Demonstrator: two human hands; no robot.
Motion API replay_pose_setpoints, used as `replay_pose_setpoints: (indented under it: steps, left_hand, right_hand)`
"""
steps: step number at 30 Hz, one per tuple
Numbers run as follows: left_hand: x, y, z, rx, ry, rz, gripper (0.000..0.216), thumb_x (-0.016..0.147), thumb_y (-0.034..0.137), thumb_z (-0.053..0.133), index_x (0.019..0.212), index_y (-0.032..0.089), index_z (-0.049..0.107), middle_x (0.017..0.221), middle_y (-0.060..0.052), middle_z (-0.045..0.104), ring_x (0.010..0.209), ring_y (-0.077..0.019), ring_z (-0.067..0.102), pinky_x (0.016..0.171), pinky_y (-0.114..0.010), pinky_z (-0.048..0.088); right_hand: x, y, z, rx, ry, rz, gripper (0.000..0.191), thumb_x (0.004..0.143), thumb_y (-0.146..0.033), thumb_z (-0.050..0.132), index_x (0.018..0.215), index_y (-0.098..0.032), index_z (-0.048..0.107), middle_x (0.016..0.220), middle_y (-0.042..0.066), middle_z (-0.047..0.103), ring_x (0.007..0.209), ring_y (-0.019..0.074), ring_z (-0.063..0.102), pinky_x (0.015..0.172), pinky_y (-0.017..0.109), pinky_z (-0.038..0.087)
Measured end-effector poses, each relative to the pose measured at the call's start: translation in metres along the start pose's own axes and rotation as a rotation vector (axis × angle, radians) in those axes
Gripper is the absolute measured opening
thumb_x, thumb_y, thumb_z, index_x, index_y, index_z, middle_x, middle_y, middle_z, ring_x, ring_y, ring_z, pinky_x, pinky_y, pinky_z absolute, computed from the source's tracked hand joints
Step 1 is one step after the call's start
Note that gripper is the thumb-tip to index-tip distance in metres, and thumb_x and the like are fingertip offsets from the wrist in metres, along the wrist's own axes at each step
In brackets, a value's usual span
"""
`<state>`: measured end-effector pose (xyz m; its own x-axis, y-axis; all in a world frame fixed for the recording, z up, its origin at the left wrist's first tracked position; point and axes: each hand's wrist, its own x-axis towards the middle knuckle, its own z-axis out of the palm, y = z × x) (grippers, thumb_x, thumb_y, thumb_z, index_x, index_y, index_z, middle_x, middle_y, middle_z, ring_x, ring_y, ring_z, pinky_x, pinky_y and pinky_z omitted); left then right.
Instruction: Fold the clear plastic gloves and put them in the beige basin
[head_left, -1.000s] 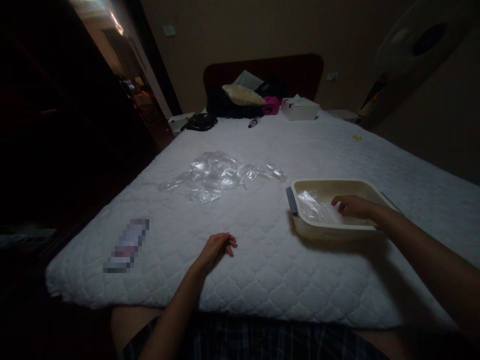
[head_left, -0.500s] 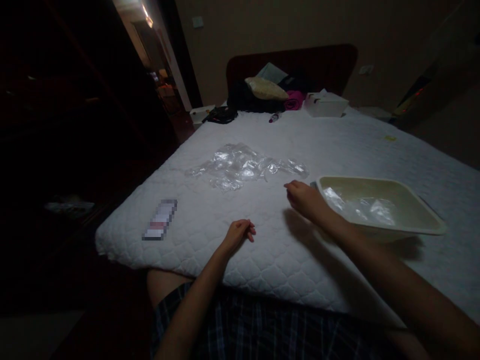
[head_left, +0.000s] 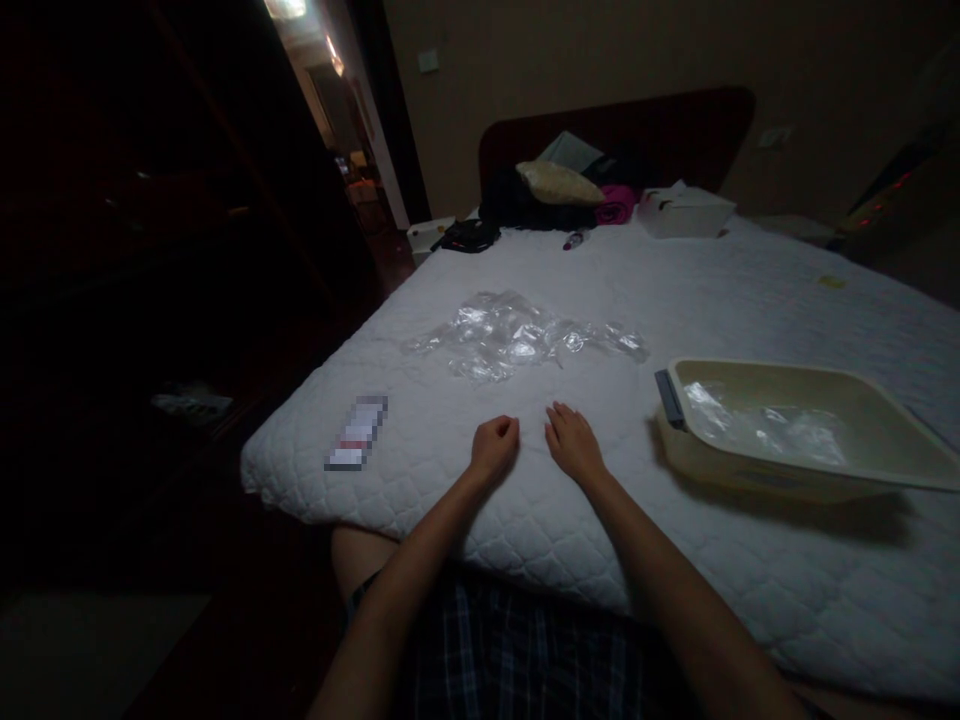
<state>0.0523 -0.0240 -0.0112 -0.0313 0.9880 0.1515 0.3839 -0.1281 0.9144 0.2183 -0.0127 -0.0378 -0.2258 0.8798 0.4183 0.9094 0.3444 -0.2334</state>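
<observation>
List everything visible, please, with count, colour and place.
Bed: one, white cover, centre.
Tub: one, cream, right.
Crumpled plastic: count unclear, transparent, mid-bed and in tub.
Pixelated object: one, grey and red, left.
Headboard: one, dark, far end.
Cushion: one, cream, atop dark heap.
Roll: one, pink, right of cushion.
Box: one, white, beside roll.
Small item: one, purplish, before heap.
Yellow item: one, yellow, far right.
Wall plates: two, pale, wall.
Doorway: one, lit, back left.
Darker areas: unclear.
Shorts: one, dark plaid, bottom.
Left hand: one, bare, lower centre.
Right hand: one, bare, beside left hand.
</observation>
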Motion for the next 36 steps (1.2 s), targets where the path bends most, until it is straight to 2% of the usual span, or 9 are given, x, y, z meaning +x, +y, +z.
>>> replay_pose_setpoints:
  steps: [4,6,8,10,13,18,24,29,36]
  left_hand:
    - [0.036,-0.007,-0.016,0.406,0.193,0.226,0.018,0.079,0.023,0.045,0.085,0.016,0.060,0.085,-0.008,0.060,0.083,-0.0196,0.054,0.076,-0.032,0.041]
    - [0.055,-0.015,-0.024,0.524,0.281,0.317,0.024,0.077,0.016,0.045,0.098,0.013,0.057,0.106,-0.015,0.055,0.103,-0.0242,0.048,0.088,-0.038,0.037]
    - [0.069,-0.026,-0.030,0.610,0.308,0.348,0.033,0.078,0.013,0.043,0.109,0.011,0.052,0.120,-0.019,0.047,0.115,-0.0270,0.040,0.093,-0.042,0.032]
    - [0.076,-0.037,-0.033,0.655,0.248,0.361,0.038,0.078,0.013,0.043,0.116,0.009,0.047,0.125,-0.020,0.043,0.117,-0.0276,0.039,0.094,-0.043,0.032]
    - [0.077,-0.050,-0.031,0.697,0.202,0.353,0.035,0.081,0.014,0.039,0.114,0.008,0.049,0.120,-0.020,0.049,0.112,-0.0262,0.044,0.094,-0.043,0.033]
    - [0.068,-0.056,-0.028,0.690,0.249,0.373,0.024,0.082,0.015,0.039,0.097,0.013,0.058,0.108,-0.016,0.056,0.105,-0.0237,0.048,0.093,-0.041,0.033]
    - [0.045,-0.044,-0.026,0.713,0.265,0.348,0.017,0.080,0.011,0.043,0.084,0.016,0.058,0.088,-0.010,0.057,0.089,-0.0218,0.050,0.083,-0.038,0.036]
    - [0.029,-0.030,-0.022,0.761,0.337,0.334,0.005,0.077,0.017,0.053,0.079,0.017,0.057,0.094,-0.010,0.055,0.096,-0.0239,0.043,0.081,-0.038,0.034]
    - [0.023,-0.019,-0.021,0.700,0.361,0.298,0.015,0.083,0.024,0.044,0.076,0.016,0.055,0.083,-0.011,0.056,0.089,-0.0244,0.044,0.079,-0.039,0.033]
  right_hand:
    - [0.000,-0.001,0.000,0.016,0.005,0.013,0.037,0.087,-0.026,0.034,0.117,-0.011,0.050,0.127,0.015,0.047,0.119,0.0231,0.041,0.101,0.041,0.026]
    - [0.000,0.000,0.002,0.029,0.000,0.014,0.037,0.087,-0.026,0.035,0.117,-0.011,0.050,0.127,0.015,0.047,0.119,0.0229,0.041,0.101,0.041,0.026]
    - [-0.001,0.001,0.003,0.030,0.000,0.017,0.037,0.087,-0.026,0.035,0.117,-0.011,0.050,0.127,0.015,0.047,0.119,0.0228,0.041,0.101,0.041,0.026]
    - [-0.001,0.002,0.004,0.020,0.005,0.017,0.037,0.087,-0.027,0.034,0.117,-0.012,0.050,0.126,0.014,0.048,0.118,0.0225,0.041,0.100,0.041,0.027]
    - [-0.001,0.002,0.003,0.006,0.015,0.010,0.037,0.087,-0.027,0.034,0.117,-0.013,0.050,0.126,0.013,0.049,0.117,0.0221,0.042,0.100,0.041,0.028]
    - [-0.001,0.001,0.002,0.029,0.020,0.017,0.036,0.087,-0.026,0.035,0.116,-0.013,0.051,0.125,0.013,0.049,0.117,0.0223,0.042,0.099,0.041,0.028]
    - [-0.002,0.002,0.001,0.060,0.038,0.012,0.035,0.086,-0.026,0.035,0.115,-0.014,0.052,0.123,0.013,0.051,0.116,0.0228,0.044,0.098,0.043,0.030]
    - [-0.003,0.001,-0.003,0.082,0.041,0.022,0.035,0.086,-0.025,0.035,0.113,-0.013,0.053,0.122,0.013,0.052,0.115,0.0228,0.044,0.098,0.042,0.030]
    - [-0.004,0.003,0.001,0.093,0.061,0.023,0.034,0.086,-0.026,0.036,0.112,-0.014,0.054,0.121,0.013,0.053,0.115,0.0227,0.045,0.097,0.042,0.032]
